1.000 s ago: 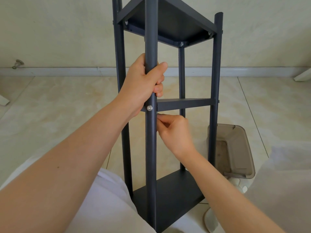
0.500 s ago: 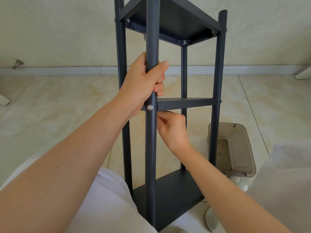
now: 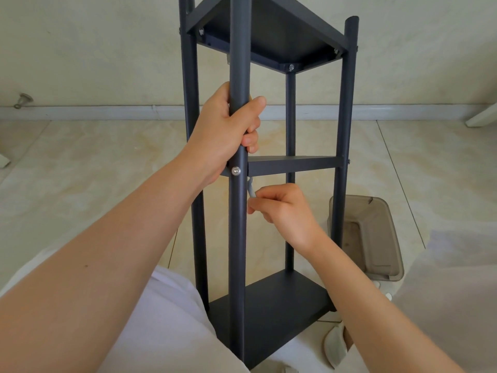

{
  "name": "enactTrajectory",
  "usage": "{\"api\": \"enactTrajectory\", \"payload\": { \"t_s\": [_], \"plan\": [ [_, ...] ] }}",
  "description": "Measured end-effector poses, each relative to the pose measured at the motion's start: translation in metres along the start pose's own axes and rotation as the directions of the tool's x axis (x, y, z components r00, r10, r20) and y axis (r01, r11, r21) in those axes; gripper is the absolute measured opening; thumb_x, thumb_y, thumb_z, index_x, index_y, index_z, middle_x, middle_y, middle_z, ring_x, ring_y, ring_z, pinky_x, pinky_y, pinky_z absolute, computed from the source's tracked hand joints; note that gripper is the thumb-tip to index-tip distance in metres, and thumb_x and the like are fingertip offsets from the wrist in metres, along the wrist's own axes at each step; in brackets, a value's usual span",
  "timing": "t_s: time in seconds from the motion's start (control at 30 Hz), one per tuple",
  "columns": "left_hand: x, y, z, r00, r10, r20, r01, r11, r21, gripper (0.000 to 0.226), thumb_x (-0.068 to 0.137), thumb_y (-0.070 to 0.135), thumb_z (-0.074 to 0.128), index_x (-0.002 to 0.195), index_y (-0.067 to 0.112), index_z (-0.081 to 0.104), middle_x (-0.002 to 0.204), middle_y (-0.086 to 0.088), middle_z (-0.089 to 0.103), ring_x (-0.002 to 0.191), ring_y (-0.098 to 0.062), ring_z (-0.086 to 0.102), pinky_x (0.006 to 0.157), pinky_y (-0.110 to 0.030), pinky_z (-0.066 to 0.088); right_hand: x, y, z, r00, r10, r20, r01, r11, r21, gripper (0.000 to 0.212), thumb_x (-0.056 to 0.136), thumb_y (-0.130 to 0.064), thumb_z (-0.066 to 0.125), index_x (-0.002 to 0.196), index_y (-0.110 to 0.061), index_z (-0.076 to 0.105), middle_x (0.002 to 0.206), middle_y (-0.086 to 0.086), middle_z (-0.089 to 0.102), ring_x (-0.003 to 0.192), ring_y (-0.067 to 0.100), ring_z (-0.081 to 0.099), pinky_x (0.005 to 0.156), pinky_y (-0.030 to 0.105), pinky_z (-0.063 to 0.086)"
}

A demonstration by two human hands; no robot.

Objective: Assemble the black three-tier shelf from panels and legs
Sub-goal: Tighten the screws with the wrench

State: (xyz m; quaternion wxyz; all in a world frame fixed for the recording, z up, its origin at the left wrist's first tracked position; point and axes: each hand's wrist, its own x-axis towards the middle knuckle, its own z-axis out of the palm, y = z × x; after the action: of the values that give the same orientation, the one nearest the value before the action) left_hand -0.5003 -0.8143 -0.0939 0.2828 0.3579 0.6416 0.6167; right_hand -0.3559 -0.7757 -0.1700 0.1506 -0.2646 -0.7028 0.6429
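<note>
While the left hand [image 3: 228, 130] reaches forward, fingers wrapped round the near front leg [image 3: 238, 238] above a silver screw [image 3: 236, 171], the right hand [image 3: 285, 211], lower and just right of it, pinches a small silver tool [image 3: 250, 188], too small to identify, beneath the middle panel [image 3: 291, 165]. Standing upright between both arms, the shelf [image 3: 269, 305] is cut off at the top.

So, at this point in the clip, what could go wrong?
1. The right hand pinches a small silver tool by its end just under the middle panel; it might slip off the fastener or drop.
2. Only the left hand steadies the tall shelf, by its front leg, so hard turning could tip or twist it.
3. The fastener is hidden behind that leg, so misalignment may go unnoticed.
</note>
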Motion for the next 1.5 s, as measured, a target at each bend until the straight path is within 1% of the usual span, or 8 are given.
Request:
{"api": "enactTrajectory", "payload": {
  "t_s": [0.17,0.3,0.57,0.7,0.93,1.13,1.33,1.5],
  "plan": [
    [0.0,0.0,0.0,1.0,0.001,0.002,-0.001,1.0,-0.001,0.013,0.101,0.023,0.059,0.096,0.019,0.048,0.059,0.01,0.046,0.049,-0.008,0.043,0.054,-0.021,0.047,0.002,-0.011,-0.003,1.0,0.012,0.005,-0.012,1.0,-0.004,0.024,0.087,-0.004,0.06,0.065,0.001,0.069,0.043,-0.011,0.038,0.046,0.005,0.033,0.052,0.018,0.029],
    [0.0,0.0,0.0,1.0,0.005,0.002,-0.005,1.0,0.014,0.012,0.102,0.023,0.059,0.097,0.018,0.048,0.059,0.01,0.047,0.049,-0.007,0.044,0.054,-0.021,0.047,0.001,-0.012,-0.005,0.998,0.054,-0.019,-0.054,0.999,-0.003,0.024,0.086,-0.003,0.061,0.064,-0.003,0.072,0.045,-0.009,0.036,0.048,0.008,0.032,0.055,0.025,0.029],
    [0.0,-0.001,0.001,1.0,0.004,-0.006,-0.004,1.0,0.012,0.013,0.101,0.023,0.059,0.096,0.018,0.048,0.059,0.01,0.046,0.049,-0.008,0.043,0.054,-0.021,0.047,0.008,-0.017,-0.006,1.0,-0.028,0.011,0.029,0.999,-0.029,0.026,0.088,-0.007,0.063,0.065,0.002,0.07,0.055,0.012,0.037,0.053,0.019,0.032,0.057,0.03,0.032],
    [0.001,0.0,0.001,1.0,0.004,-0.004,-0.004,1.0,0.01,0.014,0.101,0.022,0.059,0.096,0.017,0.048,0.059,0.01,0.046,0.049,-0.008,0.043,0.054,-0.021,0.047,0.012,-0.01,-0.003,0.999,-0.035,-0.013,0.034,0.994,-0.101,0.053,0.091,-0.013,0.063,0.04,-0.024,0.053,0.044,-0.007,0.043,0.046,0.009,0.036,0.055,0.026,0.034],
    [0.0,0.001,0.002,1.0,-0.006,-0.004,0.005,1.0,-0.01,0.014,0.101,0.021,0.06,0.096,0.017,0.047,0.059,0.009,0.046,0.049,-0.008,0.042,0.053,-0.022,0.046,0.017,0.008,0.014,0.971,-0.215,-0.106,0.198,0.969,-0.15,0.035,0.094,-0.004,0.057,0.061,-0.01,0.068,0.051,-0.011,0.059,0.052,0.006,0.056,0.061,0.02,0.046],
    [0.0,0.001,0.003,1.0,0.0,0.007,0.0,1.0,-0.001,0.015,0.101,0.022,0.06,0.094,0.018,0.047,0.059,0.009,0.046,0.049,-0.008,0.043,0.054,-0.021,0.046,0.028,0.024,0.029,0.92,-0.334,-0.207,0.315,0.942,-0.117,0.029,0.094,-0.004,0.061,0.067,0.007,0.065,0.061,0.022,0.06,0.057,0.034,0.051,0.057,0.033,0.046],
    [0.0,0.0,0.002,1.0,0.004,0.011,-0.005,1.0,0.009,0.015,0.101,0.023,0.06,0.095,0.018,0.047,0.06,0.009,0.046,0.05,-0.009,0.043,0.054,-0.022,0.047,0.029,0.025,0.025,0.922,-0.332,-0.2,0.308,0.941,-0.143,0.04,0.092,0.001,0.061,0.057,-0.018,0.056,0.047,-0.02,0.048,0.048,0.004,0.047,0.055,0.009,0.035],
    [-0.001,0.001,0.002,1.0,0.002,0.006,-0.002,1.0,-0.005,0.015,0.102,0.022,0.059,0.095,0.017,0.046,0.059,0.01,0.046,0.049,-0.008,0.042,0.053,-0.021,0.046,0.023,0.022,0.018,0.969,-0.23,-0.093,0.221,0.97,-0.097,0.037,0.087,-0.011,0.057,0.052,-0.001,0.051,0.047,0.001,0.039,0.049,0.011,0.034,0.053,0.021,0.032]
  ]
}}
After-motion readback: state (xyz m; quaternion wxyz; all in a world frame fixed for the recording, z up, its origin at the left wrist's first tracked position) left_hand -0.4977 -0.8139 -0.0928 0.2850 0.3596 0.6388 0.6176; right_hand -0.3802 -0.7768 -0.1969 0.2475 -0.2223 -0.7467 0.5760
